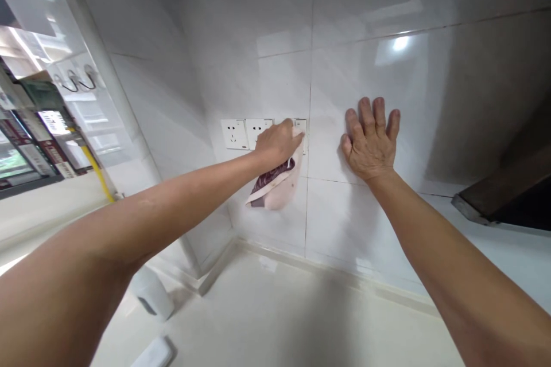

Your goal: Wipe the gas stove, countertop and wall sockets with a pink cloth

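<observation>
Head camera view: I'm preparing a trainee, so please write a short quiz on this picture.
1. Which hand holds the pale printed cloth against the white wall plates?
2. True or false: the right hand rests flat on the wall tile with its fingers spread.
3. How many wall plates show to the left of the hand on the cloth? A: one; B: two; C: four.

Key: 1. Left hand. 2. True. 3. B.
</observation>
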`<act>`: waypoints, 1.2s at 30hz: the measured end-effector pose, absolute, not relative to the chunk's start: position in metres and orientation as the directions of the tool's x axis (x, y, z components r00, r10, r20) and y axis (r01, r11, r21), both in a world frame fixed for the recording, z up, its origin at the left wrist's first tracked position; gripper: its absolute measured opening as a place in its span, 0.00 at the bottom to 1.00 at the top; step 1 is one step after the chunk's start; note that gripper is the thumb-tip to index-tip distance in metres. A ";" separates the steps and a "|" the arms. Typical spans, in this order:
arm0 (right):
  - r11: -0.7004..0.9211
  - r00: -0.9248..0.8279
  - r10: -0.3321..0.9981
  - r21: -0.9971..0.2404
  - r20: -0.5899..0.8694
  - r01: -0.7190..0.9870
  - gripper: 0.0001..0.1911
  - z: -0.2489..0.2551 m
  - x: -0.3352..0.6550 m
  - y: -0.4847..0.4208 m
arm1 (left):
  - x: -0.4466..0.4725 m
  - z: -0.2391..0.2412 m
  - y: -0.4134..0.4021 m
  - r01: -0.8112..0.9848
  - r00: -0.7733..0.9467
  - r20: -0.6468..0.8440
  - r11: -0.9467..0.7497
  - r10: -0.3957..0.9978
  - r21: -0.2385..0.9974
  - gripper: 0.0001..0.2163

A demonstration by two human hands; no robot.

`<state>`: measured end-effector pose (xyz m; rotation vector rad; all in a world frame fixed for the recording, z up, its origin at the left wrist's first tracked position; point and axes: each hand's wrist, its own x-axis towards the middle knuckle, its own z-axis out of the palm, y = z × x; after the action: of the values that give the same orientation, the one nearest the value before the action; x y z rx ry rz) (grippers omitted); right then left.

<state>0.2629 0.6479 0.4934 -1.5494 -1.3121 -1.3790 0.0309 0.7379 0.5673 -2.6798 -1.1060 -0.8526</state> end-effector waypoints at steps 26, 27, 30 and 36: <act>-0.294 -0.072 0.242 0.144 0.968 0.945 0.35 0.493 0.265 0.648 | 0.041 0.523 0.738 0.731 0.618 0.427 -0.682 0.660 -0.003 0.15; -0.290 -0.071 0.244 0.143 0.967 0.946 0.35 0.493 0.265 0.648 | 0.039 0.522 0.737 0.731 0.626 0.419 -0.682 0.658 -0.021 0.16; -0.283 -0.066 0.249 0.137 0.966 0.949 0.35 0.493 0.265 0.649 | 0.033 0.534 0.735 0.717 0.627 0.462 -0.696 0.627 -0.030 0.16; -0.280 -0.063 0.256 0.137 0.965 0.950 0.35 0.494 0.265 0.649 | 0.037 0.574 0.729 0.714 0.538 0.618 -0.700 0.573 0.027 0.15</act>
<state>0.2652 0.6488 0.4936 -1.5716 -1.3149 -1.3836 0.0372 0.7289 0.5740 -2.5479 -1.0842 -0.8987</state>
